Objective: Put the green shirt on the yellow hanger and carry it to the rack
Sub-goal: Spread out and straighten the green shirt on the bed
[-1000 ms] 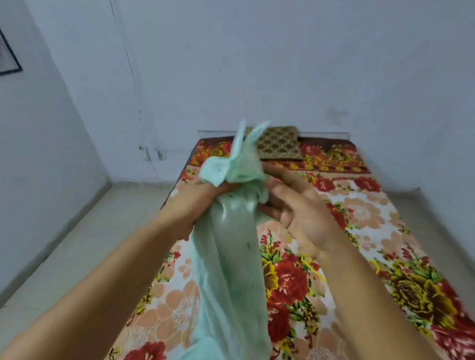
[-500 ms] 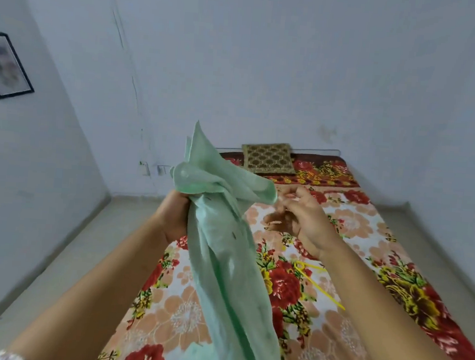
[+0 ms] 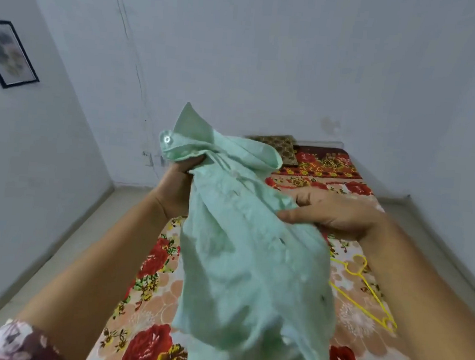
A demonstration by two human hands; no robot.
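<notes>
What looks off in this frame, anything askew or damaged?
Nothing spilled. The green shirt hangs bunched from the left hand at the collar, right hand pinching a fold. Two small dark spots on its front could be stains or holes; cannot tell. The yellow hanger lies unused on the bedspread.

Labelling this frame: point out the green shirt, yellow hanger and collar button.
green shirt [image 3: 246, 265]: head view, hanging cloth's middle
yellow hanger [image 3: 387, 323]: head view, arm's near end
collar button [image 3: 166, 139]: head view, its centre
</notes>
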